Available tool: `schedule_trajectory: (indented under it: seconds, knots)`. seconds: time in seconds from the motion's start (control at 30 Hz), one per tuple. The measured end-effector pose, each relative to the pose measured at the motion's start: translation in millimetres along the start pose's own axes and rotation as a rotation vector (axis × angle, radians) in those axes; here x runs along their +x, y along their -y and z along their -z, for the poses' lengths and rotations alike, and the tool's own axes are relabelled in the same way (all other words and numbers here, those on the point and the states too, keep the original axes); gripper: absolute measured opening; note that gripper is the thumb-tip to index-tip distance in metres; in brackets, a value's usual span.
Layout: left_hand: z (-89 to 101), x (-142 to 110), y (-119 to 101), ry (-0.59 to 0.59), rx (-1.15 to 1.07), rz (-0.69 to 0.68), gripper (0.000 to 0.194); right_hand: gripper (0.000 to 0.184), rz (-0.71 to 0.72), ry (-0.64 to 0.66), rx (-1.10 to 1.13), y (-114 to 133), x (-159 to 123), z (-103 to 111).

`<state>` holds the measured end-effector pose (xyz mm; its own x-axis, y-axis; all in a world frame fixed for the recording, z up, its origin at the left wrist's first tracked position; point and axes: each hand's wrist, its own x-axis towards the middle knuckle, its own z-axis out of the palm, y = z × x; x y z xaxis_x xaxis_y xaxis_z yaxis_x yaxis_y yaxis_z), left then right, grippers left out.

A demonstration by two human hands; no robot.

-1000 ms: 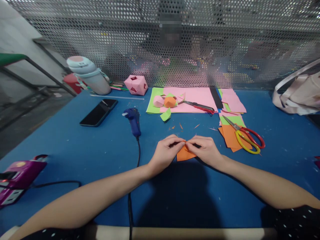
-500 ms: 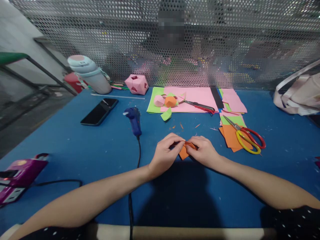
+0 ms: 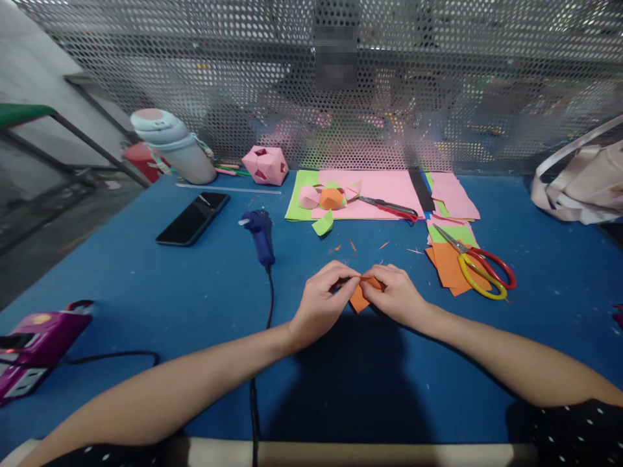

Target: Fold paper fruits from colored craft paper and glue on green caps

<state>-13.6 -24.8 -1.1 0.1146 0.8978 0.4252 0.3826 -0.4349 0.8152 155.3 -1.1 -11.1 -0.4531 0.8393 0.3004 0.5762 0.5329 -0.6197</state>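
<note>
Between my two hands is a piece of orange paper [image 3: 359, 300], partly folded, its lower corner showing below my fingers. My left hand [image 3: 328, 295] pinches its left side between thumb and fingers. On the other side my right hand [image 3: 395, 292] grips it, thumb pressed on the fold. My fingers cover much of the paper. Small orange scraps [image 3: 353, 244] lie just beyond the hands. To the right, scissors [image 3: 479, 266] with one red and one yellow handle rest on orange paper sheets [image 3: 445, 269]. A blue glue gun [image 3: 261, 239] lies to the left.
At the back are a pink paper ball [image 3: 265, 165], pink sheets [image 3: 384, 185] with small paper shapes, and a utility knife [image 3: 389, 206]. A phone [image 3: 193, 219], a bottle [image 3: 180, 152] and a purple power strip [image 3: 36, 347] stand left. A bag [image 3: 584, 178] sits right; perforated metal [image 3: 243, 84] closes the back.
Both hands stay in nearly the same place, still gripping the orange paper. Only a very slight shift of the view shows.
</note>
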Motion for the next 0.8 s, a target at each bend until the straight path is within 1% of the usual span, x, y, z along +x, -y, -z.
schedule_trajectory:
  seconds: [0.17,0.23,0.27,0.37,0.47,0.53,0.6,0.7,0.8]
  knots:
    - [-0.1,-1,-1,0.015,0.006,0.007,0.009,0.014,0.041,-0.016,-0.059,-2,0,-2]
    - [0.2,0,0,0.011,-0.003,0.040,0.009,0.010,0.038,-0.012,-0.052,-1,0,0]
    - [0.4,1,0,0.003,-0.012,0.069,0.009,0.008,0.036,-0.009,-0.030,0,0,1]
    - [1.2,4,2,-0.031,-0.056,0.207,0.010,0.013,0.013,-0.023,0.064,1,1,6]
    - [0.8,7,4,-0.066,-0.122,0.359,0.012,0.010,-0.036,-0.074,0.120,-1,2,10]
    - [-0.8,9,7,-0.067,-0.187,0.424,0.012,0.013,-0.049,-0.105,0.133,-3,3,11]
    - [-3.2,9,8,-0.044,-0.275,0.445,0.012,0.014,-0.042,-0.122,0.136,-5,3,10]
    - [-6.6,8,10,0.014,-0.373,0.427,0.017,0.013,-0.013,-0.126,0.128,-5,2,8]
    - [-6.9,7,10,0.070,-0.310,0.397,0.020,0.014,0.039,-0.122,0.122,-4,1,6]
